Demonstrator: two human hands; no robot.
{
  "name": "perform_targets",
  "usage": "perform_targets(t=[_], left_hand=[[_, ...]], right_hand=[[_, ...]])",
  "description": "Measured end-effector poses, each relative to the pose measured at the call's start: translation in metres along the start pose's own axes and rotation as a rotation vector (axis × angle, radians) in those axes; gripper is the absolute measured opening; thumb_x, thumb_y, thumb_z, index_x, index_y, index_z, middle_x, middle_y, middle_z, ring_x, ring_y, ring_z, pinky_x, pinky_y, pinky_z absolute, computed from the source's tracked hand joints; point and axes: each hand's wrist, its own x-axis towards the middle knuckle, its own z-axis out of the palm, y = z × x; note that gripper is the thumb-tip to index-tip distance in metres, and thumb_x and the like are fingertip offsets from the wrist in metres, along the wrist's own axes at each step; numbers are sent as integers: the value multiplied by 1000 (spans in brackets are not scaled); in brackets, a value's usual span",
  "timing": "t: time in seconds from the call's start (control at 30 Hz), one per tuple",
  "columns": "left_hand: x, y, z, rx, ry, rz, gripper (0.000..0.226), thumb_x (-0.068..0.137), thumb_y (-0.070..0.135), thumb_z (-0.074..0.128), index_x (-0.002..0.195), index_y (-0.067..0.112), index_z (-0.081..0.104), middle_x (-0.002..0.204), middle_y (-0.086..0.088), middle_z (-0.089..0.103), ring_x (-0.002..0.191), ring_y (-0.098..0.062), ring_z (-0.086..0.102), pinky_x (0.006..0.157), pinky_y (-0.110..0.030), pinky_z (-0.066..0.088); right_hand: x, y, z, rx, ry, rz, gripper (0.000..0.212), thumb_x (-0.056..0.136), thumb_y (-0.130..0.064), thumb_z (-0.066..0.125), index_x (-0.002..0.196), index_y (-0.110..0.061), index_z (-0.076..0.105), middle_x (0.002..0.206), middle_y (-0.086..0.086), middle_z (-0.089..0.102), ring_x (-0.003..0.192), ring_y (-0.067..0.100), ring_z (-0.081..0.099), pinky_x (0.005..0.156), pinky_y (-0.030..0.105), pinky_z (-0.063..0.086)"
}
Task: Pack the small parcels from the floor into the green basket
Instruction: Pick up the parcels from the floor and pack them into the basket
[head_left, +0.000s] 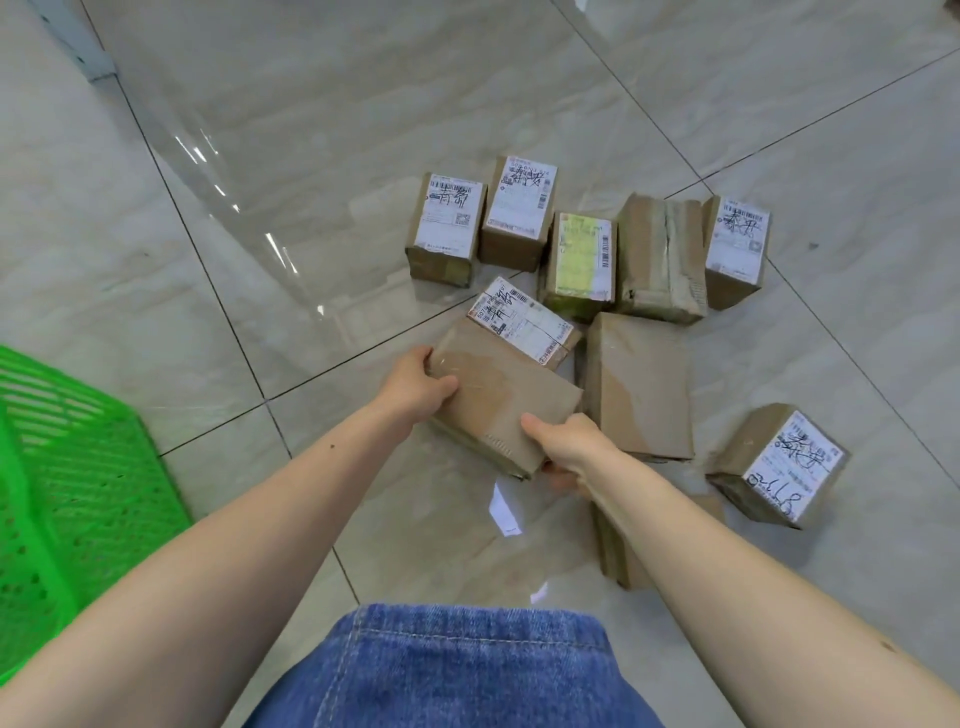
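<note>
Both hands grip a plain brown cardboard parcel (498, 400) just above the floor tiles. My left hand (415, 387) holds its far left corner, and my right hand (563, 447) clamps its near right edge. Behind it lies a labelled parcel (524, 325). Several more small taped parcels sit on the floor beyond and to the right, among them a yellow-labelled parcel (582, 262) and a white-labelled parcel (779, 462). The green basket (67, 467) stands at the left edge, with only part of its perforated wall showing.
Glossy grey floor tiles (363, 130) stretch out ahead. A brown parcel (621, 551) lies partly hidden under my right forearm. Blue denim (467, 670) fills the bottom middle. A small white paper scrap (504, 514) lies on the floor near my right hand.
</note>
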Motion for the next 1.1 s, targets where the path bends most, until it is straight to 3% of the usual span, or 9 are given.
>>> perform_targets(t=[0.07, 0.17, 0.23, 0.3, 0.4, 0.57, 0.73, 0.93, 1.1], left_hand=[[-18, 11, -12, -10, 4, 10, 31, 84, 13, 64, 115, 11, 61, 104, -8, 67, 96, -26, 62, 82, -33, 49], [-57, 32, -36, -31, 15, 4, 27, 85, 9, 63, 111, 12, 59, 95, -2, 63, 85, -18, 58, 71, -27, 44], [-86, 50, -56, -53, 36, -13, 35, 84, 11, 64, 118, 11, 58, 105, -4, 65, 92, -19, 59, 76, -27, 45], [-118, 68, -77, -78, 89, -33, 40, 83, 15, 65, 122, 11, 56, 112, -4, 65, 99, -21, 61, 81, -29, 47], [-167, 92, -112, -120, 149, -70, 39, 82, 18, 69, 118, 13, 55, 110, -2, 63, 98, -20, 60, 84, -31, 49], [-247, 123, -178, -158, 239, -131, 43, 72, 24, 79, 105, 17, 53, 105, -4, 65, 99, -26, 63, 91, -44, 52], [-311, 144, -244, -199, 352, -152, 42, 72, 23, 81, 103, 18, 53, 101, -1, 64, 98, -23, 63, 91, -40, 51], [-370, 134, -318, -278, 439, -227, 51, 69, 18, 84, 112, 12, 56, 112, -7, 65, 103, -25, 62, 96, -40, 49], [-403, 104, -380, -368, 494, -254, 50, 72, 8, 81, 115, 6, 56, 106, -5, 61, 95, -20, 58, 82, -27, 43]], right_hand=[[-15, -7, -4, 5, 6, 0, 48, 88, -40, 65, 117, -1, 62, 105, 12, 67, 93, 30, 68, 72, 40, 56], [-55, -23, -14, -29, 29, 10, 52, 87, -46, 62, 116, -4, 60, 115, 12, 66, 105, 33, 66, 85, 48, 58], [-90, -37, -20, -75, 83, -45, 55, 86, -50, 59, 118, -4, 56, 121, 12, 64, 113, 34, 61, 92, 46, 54], [-130, -52, -28, -151, 136, -115, 51, 88, -49, 57, 115, -6, 53, 122, 11, 61, 116, 33, 57, 90, 35, 47], [-192, -79, -40, -202, 151, -176, 44, 89, -49, 56, 109, -9, 51, 116, 10, 62, 111, 33, 57, 78, 32, 38], [-287, -124, -49, -247, 123, -263, 42, 89, -48, 58, 109, -12, 53, 116, 7, 62, 109, 29, 57, 80, 32, 40], [-365, -169, -38, -316, 94, -349, 47, 88, -51, 57, 116, -13, 55, 122, 7, 63, 113, 30, 58, 89, 37, 47], [-436, -210, 1, -420, 31, -425, 47, 87, -51, 59, 112, -12, 56, 116, 8, 64, 110, 30, 57, 83, 36, 44], [-475, -245, 57, -477, -21, -485, 50, 86, -49, 63, 117, -10, 57, 116, 7, 65, 113, 29, 58, 84, 34, 43]])
